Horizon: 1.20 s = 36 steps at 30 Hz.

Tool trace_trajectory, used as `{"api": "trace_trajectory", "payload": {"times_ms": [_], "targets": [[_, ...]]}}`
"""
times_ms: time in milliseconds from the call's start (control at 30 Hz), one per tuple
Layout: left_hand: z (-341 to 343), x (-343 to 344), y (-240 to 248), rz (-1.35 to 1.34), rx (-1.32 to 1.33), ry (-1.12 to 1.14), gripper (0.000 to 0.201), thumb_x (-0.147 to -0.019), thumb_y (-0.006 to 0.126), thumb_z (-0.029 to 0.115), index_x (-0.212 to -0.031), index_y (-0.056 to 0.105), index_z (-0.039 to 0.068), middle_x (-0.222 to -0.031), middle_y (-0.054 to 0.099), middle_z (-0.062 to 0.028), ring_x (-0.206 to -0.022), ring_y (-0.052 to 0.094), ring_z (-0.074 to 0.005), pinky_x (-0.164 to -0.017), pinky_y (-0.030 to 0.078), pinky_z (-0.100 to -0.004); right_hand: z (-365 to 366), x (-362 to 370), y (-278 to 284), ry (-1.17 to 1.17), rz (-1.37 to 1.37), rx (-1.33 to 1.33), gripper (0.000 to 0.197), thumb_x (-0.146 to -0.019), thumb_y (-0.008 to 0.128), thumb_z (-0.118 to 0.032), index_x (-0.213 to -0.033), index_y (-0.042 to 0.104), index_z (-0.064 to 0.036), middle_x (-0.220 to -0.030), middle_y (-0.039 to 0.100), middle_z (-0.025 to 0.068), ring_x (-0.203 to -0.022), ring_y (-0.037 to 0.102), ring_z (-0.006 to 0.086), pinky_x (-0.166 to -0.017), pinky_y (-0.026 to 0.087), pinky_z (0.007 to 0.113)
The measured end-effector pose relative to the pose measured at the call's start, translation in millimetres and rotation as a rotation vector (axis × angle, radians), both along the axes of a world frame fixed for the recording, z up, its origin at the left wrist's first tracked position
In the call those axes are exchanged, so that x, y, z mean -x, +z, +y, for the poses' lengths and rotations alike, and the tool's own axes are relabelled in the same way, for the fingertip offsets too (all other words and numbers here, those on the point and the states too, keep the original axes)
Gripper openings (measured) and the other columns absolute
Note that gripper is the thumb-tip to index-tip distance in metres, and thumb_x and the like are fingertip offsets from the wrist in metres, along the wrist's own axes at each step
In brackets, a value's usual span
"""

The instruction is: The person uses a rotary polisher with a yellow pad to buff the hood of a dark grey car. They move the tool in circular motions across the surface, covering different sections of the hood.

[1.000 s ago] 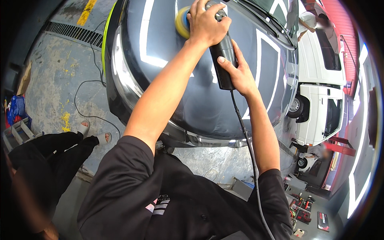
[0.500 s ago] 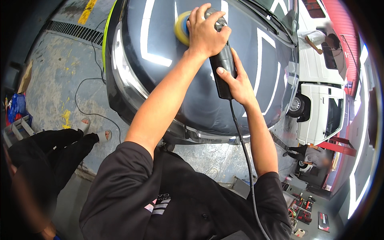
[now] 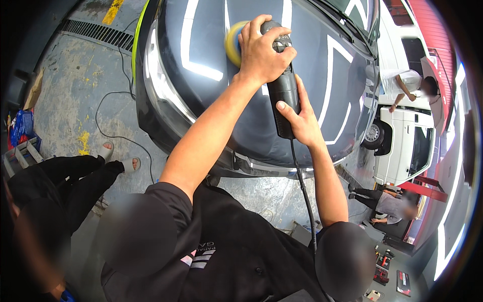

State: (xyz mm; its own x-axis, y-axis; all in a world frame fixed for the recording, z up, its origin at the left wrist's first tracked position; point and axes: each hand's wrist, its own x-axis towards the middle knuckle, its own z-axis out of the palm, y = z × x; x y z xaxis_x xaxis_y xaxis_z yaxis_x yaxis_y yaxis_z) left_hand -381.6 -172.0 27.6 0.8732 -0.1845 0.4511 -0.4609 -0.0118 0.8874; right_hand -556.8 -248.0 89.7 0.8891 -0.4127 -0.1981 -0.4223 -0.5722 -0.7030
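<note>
Black polisher [image 3: 282, 91]: 1 | yellow pad [image 3: 233, 44]: 1 | gripping hands [image 3: 262, 54]: 2

Car hood [image 3: 251, 126]: bright, streaked with white glare
Polishing pad [image 3: 233, 45]: smeared, soft-edged
Strip light [image 3: 441, 246], right: overexposed
Black sleeves [image 3: 138, 234]: overlaid by dark blurred patches
Outer edges: bent, fading to black

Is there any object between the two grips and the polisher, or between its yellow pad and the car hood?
Nothing visible. The left grip holds the polisher at its head, the right grip at its body. No object shows between the yellow pad and the car hood, though the pad's underside is hidden.
</note>
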Motion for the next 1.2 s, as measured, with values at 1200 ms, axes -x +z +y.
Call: {"api": "trace_trajectory", "payload": {"times_ms": [1200], "targets": [[32.1, 98.5, -19.6, -0.105, 0.068, 0.023, 0.04, -0.075, 0.077, 0.025, -0.112, 0.08, 0.013, -0.148, 0.052, -0.021, -0.137, 0.043, -0.044, -0.118, 0.035, -0.0533, 31.7, 102.2, -12.2, 0.001, 0.112, 0.011, 0.111, -0.089, 0.083, -0.047, -0.169, 0.016, -0.0092, -0.143, 0.062, 0.0287, -0.131, 0.064, 0.039, -0.109, 0.05, 0.045]]}}
